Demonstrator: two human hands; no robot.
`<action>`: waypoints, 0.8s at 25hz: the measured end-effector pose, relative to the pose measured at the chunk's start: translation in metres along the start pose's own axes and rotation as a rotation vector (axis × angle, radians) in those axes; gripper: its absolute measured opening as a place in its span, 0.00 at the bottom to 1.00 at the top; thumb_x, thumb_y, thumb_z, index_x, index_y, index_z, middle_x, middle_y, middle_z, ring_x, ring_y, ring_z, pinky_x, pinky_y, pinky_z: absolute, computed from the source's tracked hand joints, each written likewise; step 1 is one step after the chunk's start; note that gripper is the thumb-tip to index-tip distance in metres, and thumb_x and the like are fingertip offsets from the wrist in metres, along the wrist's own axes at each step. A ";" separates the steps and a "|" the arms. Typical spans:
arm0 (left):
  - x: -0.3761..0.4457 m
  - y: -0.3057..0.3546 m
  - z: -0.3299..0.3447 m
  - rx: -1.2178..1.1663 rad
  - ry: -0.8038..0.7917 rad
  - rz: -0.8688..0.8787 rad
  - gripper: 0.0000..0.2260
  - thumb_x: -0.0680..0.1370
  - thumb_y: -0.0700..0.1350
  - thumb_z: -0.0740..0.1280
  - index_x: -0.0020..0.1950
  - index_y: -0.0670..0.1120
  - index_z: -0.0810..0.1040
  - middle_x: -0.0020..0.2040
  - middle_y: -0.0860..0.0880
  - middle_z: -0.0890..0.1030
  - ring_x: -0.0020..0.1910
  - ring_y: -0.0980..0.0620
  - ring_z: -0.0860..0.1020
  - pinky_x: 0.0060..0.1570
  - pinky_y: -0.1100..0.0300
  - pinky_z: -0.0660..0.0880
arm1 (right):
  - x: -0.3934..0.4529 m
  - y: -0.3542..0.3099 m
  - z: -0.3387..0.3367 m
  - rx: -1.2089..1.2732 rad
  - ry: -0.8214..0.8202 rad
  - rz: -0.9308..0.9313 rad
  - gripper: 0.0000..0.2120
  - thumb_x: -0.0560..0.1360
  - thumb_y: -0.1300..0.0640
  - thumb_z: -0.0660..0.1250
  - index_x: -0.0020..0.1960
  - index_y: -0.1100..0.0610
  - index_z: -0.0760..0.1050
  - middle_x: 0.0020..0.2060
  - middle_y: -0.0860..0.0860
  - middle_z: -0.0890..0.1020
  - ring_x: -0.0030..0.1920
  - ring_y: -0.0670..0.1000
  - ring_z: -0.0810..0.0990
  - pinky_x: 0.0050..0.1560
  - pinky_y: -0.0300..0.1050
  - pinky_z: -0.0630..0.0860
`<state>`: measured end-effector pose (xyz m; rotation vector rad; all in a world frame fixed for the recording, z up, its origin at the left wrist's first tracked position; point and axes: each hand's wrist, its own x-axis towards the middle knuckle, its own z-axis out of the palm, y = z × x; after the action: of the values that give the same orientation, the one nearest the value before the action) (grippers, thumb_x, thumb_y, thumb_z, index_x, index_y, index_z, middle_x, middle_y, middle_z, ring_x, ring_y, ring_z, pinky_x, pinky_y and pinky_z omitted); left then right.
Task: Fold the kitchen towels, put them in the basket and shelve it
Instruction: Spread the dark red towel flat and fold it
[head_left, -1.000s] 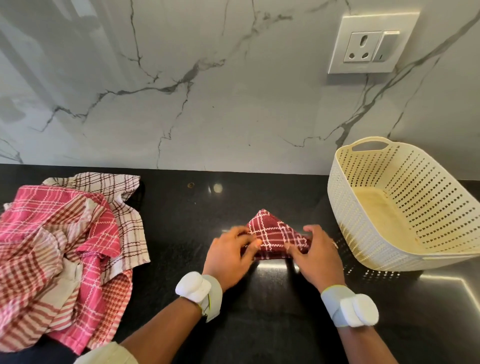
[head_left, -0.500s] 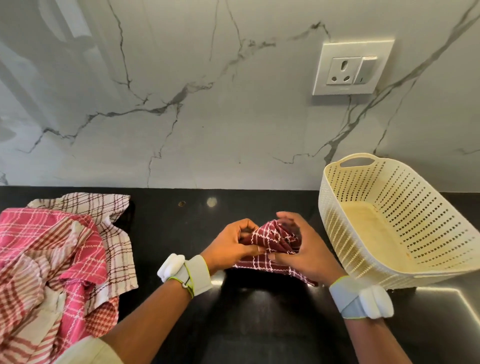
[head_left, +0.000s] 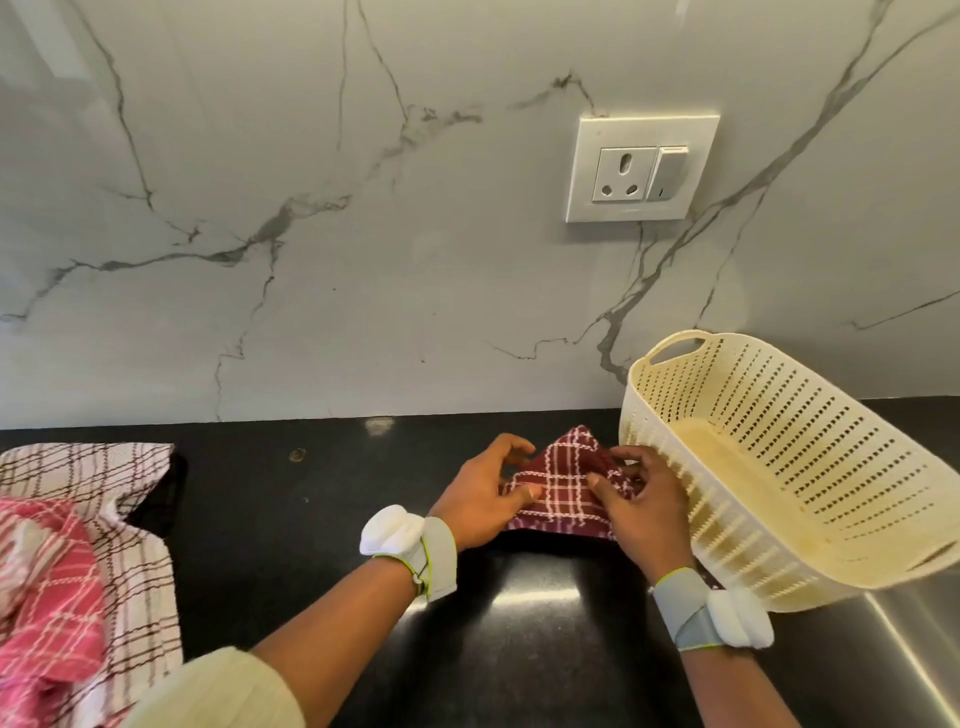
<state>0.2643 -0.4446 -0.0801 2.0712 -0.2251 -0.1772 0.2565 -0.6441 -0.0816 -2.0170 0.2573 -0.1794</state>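
Maroon towel (head_left: 558, 486) sits on the black counter (head_left: 322, 519), right beside the basket (head_left: 779, 467). My left hand (head_left: 480, 499) and right hand (head_left: 641, 512) both pinch it. I should press the edges even (no lumps), then lift it in.

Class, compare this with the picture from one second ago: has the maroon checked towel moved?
Yes. The maroon checked towel, pinched by the left hand and right hand, has shifted right: its earlier gap to the cream basket has closed.
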 end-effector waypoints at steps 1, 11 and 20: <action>0.005 0.002 0.006 0.008 -0.018 0.030 0.12 0.76 0.44 0.70 0.56 0.52 0.73 0.53 0.55 0.77 0.38 0.59 0.75 0.46 0.61 0.75 | 0.002 0.000 -0.005 -0.013 0.063 0.023 0.15 0.69 0.58 0.76 0.53 0.51 0.76 0.49 0.49 0.80 0.51 0.50 0.78 0.54 0.46 0.74; 0.048 -0.019 0.011 0.045 0.161 -0.116 0.07 0.77 0.41 0.68 0.46 0.53 0.80 0.53 0.50 0.77 0.51 0.51 0.78 0.56 0.59 0.73 | 0.072 0.007 0.015 -0.319 -0.150 -0.068 0.12 0.68 0.50 0.74 0.48 0.43 0.74 0.46 0.46 0.81 0.50 0.51 0.80 0.61 0.54 0.72; 0.075 -0.017 0.017 0.184 0.022 -0.036 0.20 0.76 0.40 0.69 0.68 0.49 0.73 0.67 0.49 0.67 0.66 0.49 0.69 0.69 0.60 0.63 | 0.121 0.015 0.015 -0.249 -0.057 -0.021 0.07 0.69 0.55 0.76 0.43 0.51 0.79 0.39 0.50 0.82 0.44 0.54 0.82 0.45 0.42 0.75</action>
<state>0.3349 -0.4689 -0.1055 2.2601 -0.1972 -0.1599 0.3756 -0.6689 -0.1000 -2.2682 0.2320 -0.1072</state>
